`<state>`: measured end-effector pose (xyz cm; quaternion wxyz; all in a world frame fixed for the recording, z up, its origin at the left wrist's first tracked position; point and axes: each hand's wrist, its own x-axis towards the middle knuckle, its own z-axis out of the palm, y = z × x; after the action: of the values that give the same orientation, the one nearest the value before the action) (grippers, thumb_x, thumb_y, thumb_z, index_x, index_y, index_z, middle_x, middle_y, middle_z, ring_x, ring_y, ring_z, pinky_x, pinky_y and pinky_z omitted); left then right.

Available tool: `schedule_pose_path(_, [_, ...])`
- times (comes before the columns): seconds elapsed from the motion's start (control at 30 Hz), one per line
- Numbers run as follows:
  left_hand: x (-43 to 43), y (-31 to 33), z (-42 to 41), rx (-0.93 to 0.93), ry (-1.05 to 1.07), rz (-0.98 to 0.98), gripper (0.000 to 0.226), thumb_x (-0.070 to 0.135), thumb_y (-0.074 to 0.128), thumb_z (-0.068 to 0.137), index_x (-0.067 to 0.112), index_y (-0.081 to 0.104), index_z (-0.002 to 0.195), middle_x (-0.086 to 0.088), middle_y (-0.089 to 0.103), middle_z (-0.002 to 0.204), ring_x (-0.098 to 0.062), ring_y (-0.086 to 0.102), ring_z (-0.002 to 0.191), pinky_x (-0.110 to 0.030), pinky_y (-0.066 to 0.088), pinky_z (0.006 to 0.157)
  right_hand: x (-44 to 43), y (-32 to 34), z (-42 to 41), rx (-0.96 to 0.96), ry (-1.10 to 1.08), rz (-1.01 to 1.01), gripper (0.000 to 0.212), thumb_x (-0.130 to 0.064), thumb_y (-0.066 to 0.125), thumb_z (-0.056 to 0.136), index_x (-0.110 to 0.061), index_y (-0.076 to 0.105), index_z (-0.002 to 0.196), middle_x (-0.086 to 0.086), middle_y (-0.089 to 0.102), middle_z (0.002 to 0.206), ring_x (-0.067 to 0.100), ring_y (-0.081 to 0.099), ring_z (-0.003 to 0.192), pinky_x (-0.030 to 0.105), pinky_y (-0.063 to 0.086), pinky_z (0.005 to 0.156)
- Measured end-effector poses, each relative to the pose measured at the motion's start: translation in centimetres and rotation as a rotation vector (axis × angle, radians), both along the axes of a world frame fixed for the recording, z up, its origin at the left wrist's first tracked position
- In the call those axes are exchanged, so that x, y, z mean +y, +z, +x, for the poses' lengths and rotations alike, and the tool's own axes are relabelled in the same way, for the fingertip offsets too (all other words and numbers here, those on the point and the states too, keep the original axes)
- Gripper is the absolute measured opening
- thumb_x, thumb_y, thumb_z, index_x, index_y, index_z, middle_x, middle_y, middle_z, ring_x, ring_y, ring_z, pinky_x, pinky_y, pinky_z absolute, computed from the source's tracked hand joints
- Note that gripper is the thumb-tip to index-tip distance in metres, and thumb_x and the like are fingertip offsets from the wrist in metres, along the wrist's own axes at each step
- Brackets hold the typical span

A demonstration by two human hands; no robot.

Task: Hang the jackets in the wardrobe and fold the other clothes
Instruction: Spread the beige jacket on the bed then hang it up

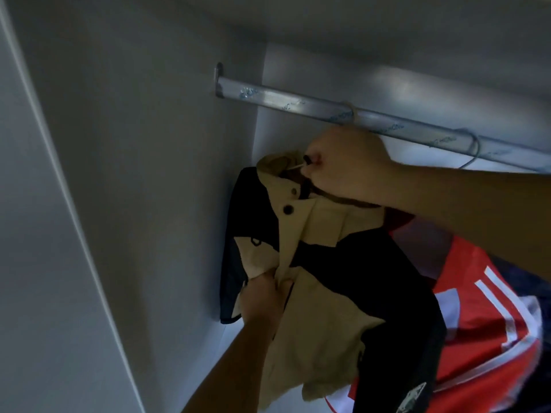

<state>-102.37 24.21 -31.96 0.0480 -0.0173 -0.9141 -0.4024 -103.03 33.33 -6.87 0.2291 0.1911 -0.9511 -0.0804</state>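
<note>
A beige and navy jacket hangs inside the wardrobe, under the metal rail. The pale hook of its hanger sits over the rail. My right hand grips the jacket's collar at the hanger neck, just below the rail. My left hand pinches the beige front edge of the jacket lower down. The hanger's shoulders are hidden inside the jacket.
A red jacket with white stripes hangs to the right on a wire hanger, touching the beige jacket. The wardrobe's left side wall stands close to the jacket's left sleeve. The back wall is behind.
</note>
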Motion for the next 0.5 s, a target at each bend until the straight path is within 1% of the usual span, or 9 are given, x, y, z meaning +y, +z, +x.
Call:
schedule_pose_path(0.07, [0.1,0.1,0.2,-0.035,-0.007,-0.002,0.025,0.040,0.049,0.091,0.018,0.061,0.091,-0.001,0.065,0.080,-0.019,0.061,0.071,-0.031,0.050,0.062,0.2,0.5,0.4,-0.025,0.028,0.006,0.031,-0.026,0.053,0.091,-0.016,0.051,0.061,-0.007,0.042,0.064,0.010,0.041,0.061,0.022,0.025,0.049])
schedule_pose_path(0.13, [0.0,0.5,0.5,-0.074,-0.043,0.028,0.017,0.037,0.050,0.089,0.023,0.059,0.084,0.002,0.063,0.076,-0.019,0.061,0.072,-0.034,0.053,0.069,0.9,0.0,0.6,-0.196,0.075,-0.082,0.021,-0.027,0.059,0.090,-0.014,0.062,0.073,-0.008,0.050,0.069,0.009,0.047,0.067,0.024,0.032,0.053])
schedule_pose_path(0.17, [-0.2,0.7,0.6,-0.094,-0.088,0.090,0.012,0.033,0.050,0.089,0.028,0.054,0.078,0.005,0.060,0.073,-0.018,0.061,0.072,-0.033,0.052,0.071,1.6,-0.4,0.6,-0.306,0.097,-0.190,0.014,-0.028,0.063,0.088,-0.016,0.065,0.080,-0.010,0.054,0.075,0.006,0.050,0.071,0.024,0.037,0.059])
schedule_pose_path(0.2, [-0.3,1.5,0.4,-0.125,-0.145,0.173,0.015,0.027,0.051,0.089,0.032,0.050,0.075,0.008,0.057,0.072,-0.016,0.059,0.073,-0.031,0.050,0.070,2.7,-0.8,0.6,-0.391,0.098,-0.297,0.010,-0.029,0.066,0.085,-0.021,0.065,0.090,-0.011,0.056,0.086,0.002,0.052,0.079,0.023,0.040,0.068])
schedule_pose_path(0.27, [-0.9,3.8,-0.3,-0.162,-0.205,0.421,0.025,0.014,0.048,0.094,0.033,0.047,0.077,0.007,0.053,0.074,-0.006,0.057,0.069,-0.019,0.046,0.063,5.1,-1.7,0.7,-0.400,0.024,-0.539,0.031,-0.032,0.068,0.083,-0.031,0.057,0.113,-0.009,0.055,0.114,0.004,0.052,0.102,0.023,0.041,0.085])
schedule_pose_path(0.33, [-1.3,7.2,-1.7,-0.198,-0.185,0.777,0.029,0.005,0.037,0.099,0.016,0.051,0.076,0.000,0.051,0.066,0.001,0.054,0.050,-0.009,0.042,0.051,6.7,-2.5,1.4,-0.350,-0.153,-0.814,0.044,-0.032,0.059,0.090,-0.027,0.047,0.132,-0.006,0.051,0.125,0.008,0.049,0.111,0.026,0.039,0.089])
schedule_pose_path(0.37, [-1.4,9.2,-2.5,-0.191,-0.177,0.964,0.028,0.008,0.036,0.100,0.011,0.054,0.079,0.001,0.053,0.061,0.002,0.053,0.044,-0.010,0.042,0.047,7.0,-2.9,1.8,-0.381,-0.272,-0.937,0.042,-0.035,0.053,0.094,-0.024,0.046,0.134,-0.005,0.052,0.120,0.009,0.050,0.105,0.025,0.040,0.085])
schedule_pose_path(0.43, [-1.7,12.8,-4.8,-0.181,-0.172,1.154,0.026,0.025,0.043,0.097,0.010,0.062,0.087,0.002,0.066,0.066,-0.005,0.063,0.055,-0.017,0.051,0.051,7.4,-3.5,2.0,-0.578,-0.483,-1.210,0.030,-0.043,0.046,0.096,-0.024,0.055,0.117,-0.002,0.060,0.098,0.012,0.054,0.082,0.026,0.043,0.069])
schedule_pose_path(0.5, [-1.7,15.2,-7.7,-0.233,-0.123,1.081,0.037,0.047,0.056,0.089,0.014,0.067,0.102,-0.005,0.072,0.091,-0.015,0.069,0.081,-0.025,0.057,0.067,7.5,-3.7,1.6,-0.762,-0.572,-1.361,0.023,-0.042,0.048,0.095,-0.023,0.061,0.099,0.004,0.061,0.086,0.016,0.054,0.071,0.025,0.042,0.060])
